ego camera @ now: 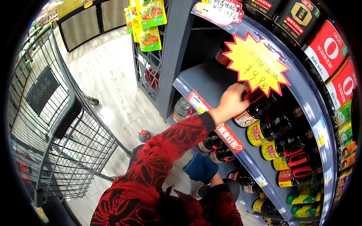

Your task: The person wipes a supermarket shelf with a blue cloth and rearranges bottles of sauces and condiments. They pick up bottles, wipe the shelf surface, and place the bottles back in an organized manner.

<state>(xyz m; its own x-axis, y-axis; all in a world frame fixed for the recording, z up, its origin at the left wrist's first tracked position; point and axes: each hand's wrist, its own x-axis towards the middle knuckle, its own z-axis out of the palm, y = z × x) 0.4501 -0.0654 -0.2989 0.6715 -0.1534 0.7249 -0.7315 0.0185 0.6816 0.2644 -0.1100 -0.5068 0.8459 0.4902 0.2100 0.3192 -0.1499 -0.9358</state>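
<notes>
My left hand [233, 100], its arm stretched across the view, grips the upper part of a dark sauce bottle [245, 118] with a white and red label. The bottle stands at the front of the middle shelf [206, 76]; a price sign hides part of its top. Lower down, my right hand [216, 180] holds a folded blue cloth [200, 168], which covers most of the fingers. To the right of the gripped bottle runs a row of dark bottles with yellow labels [256, 133]. Some farther along have red handles [297, 158].
A yellow starburst price sign [257, 63] juts out just above my left hand. A wire shopping cart [70, 158] stands at left. On the floor sits a red-capped bottle [144, 135]. Yellow food packets [151, 38] hang at the shelf's end. Bottles [212, 144] fill a lower shelf.
</notes>
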